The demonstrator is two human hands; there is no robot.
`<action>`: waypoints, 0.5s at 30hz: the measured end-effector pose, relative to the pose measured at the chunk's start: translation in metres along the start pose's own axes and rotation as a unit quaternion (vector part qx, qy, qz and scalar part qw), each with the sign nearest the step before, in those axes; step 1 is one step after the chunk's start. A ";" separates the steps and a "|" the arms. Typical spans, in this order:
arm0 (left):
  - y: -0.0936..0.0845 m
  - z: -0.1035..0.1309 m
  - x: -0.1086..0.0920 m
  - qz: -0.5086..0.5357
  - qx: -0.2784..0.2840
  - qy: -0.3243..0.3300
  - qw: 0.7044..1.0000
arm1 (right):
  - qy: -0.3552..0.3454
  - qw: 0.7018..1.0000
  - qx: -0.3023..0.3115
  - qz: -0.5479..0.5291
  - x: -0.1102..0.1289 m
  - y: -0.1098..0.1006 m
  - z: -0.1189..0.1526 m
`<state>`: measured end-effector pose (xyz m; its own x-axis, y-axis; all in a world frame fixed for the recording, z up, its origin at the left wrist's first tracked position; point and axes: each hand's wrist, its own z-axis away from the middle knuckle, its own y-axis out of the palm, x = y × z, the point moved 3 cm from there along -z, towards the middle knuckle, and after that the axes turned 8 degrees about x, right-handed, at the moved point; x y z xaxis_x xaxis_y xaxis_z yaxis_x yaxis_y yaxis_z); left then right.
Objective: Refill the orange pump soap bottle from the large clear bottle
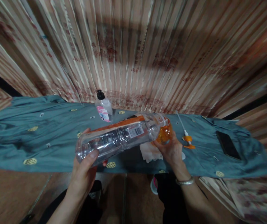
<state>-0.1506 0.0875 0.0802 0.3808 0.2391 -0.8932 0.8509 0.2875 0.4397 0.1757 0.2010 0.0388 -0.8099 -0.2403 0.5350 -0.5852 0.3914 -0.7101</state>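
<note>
My left hand (84, 171) is wrapped round the base end of a large clear plastic bottle (133, 132) with an orange-edged label and a barcode. The bottle lies almost level in the air, its neck pointing right. At that neck is a small translucent orange bottle (165, 132), gripped by my right hand (172, 152). The two mouths meet or overlap; the exact contact is hard to see. A pump top (188, 141), orange with a long pale tube, lies on the cloth right of my right hand. White tissue (150, 152) lies beneath the bottles.
A teal patterned cloth (54, 149) covers the narrow table. Toward the back stands a clear bottle (104, 109) with a black cap and pink label. A dark phone (228, 144) lies at the right. Behind hangs a pleated striped curtain (128, 46).
</note>
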 end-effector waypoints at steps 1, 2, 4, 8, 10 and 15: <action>0.001 0.000 -0.001 -0.003 0.000 0.000 1.000 | 0.002 1.000 0.001 -0.001 0.000 0.000 0.000; 0.002 0.001 -0.001 -0.004 0.000 -0.001 1.000 | 0.005 1.000 0.004 -0.002 0.000 0.000 0.000; 0.004 0.002 -0.003 -0.003 -0.004 -0.002 1.000 | 0.009 1.000 0.008 -0.001 0.000 0.000 0.000; 0.005 0.003 -0.001 0.002 -0.020 -0.007 1.000 | 0.020 1.000 0.011 0.008 0.000 0.001 0.000; 0.003 0.001 0.001 0.003 -0.022 -0.008 1.000 | 0.020 1.000 0.010 0.009 -0.001 0.001 0.000; 0.003 0.000 0.000 0.006 -0.010 -0.001 1.000 | 0.011 1.000 0.010 0.011 0.001 -0.001 0.000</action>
<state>-0.1480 0.0888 0.0818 0.3915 0.2398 -0.8884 0.8390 0.3035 0.4517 0.1757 0.2002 0.0401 -0.8219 -0.2115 0.5290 -0.5678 0.3786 -0.7309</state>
